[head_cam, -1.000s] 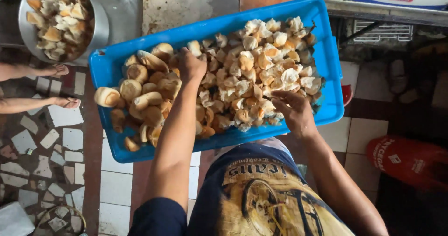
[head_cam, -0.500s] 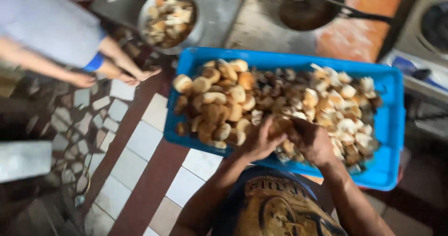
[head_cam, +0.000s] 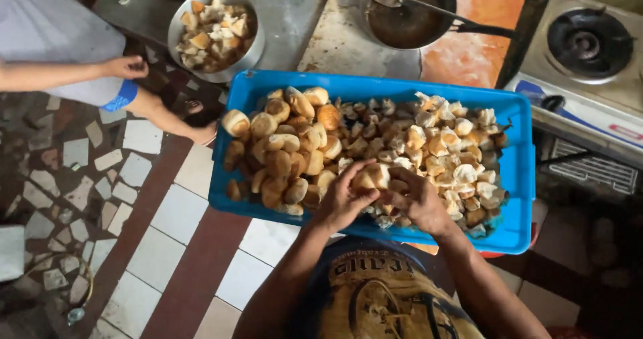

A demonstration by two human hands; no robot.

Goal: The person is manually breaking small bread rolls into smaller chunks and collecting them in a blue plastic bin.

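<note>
Left hand: I see my left hand point(head_cam: 345, 201) curled over the near edge of the tray, fingers closed on a bun.
Right hand: my right hand point(head_cam: 420, 201) meets it just beside, fingers pinched on the same bun.
Bun: the bun point(head_cam: 372, 176) sits between both hands, above the middle of the pile; I cannot tell whether it is whole or torn.
Tray: blue tray point(head_cam: 519, 178), whole buns point(head_cam: 281, 145) heaped at its left, torn pieces point(head_cam: 455, 145) at its right.
Bowl: metal bowl point(head_cam: 251, 51) of pieces, beyond the tray's far left corner.
Pan: dark pan point(head_cam: 408, 21) with a ladle, beyond the tray.
Stove: gas stove point(head_cam: 589, 44) at far right.
Other person: a hand point(head_cam: 127, 66) near the bowl.
</note>
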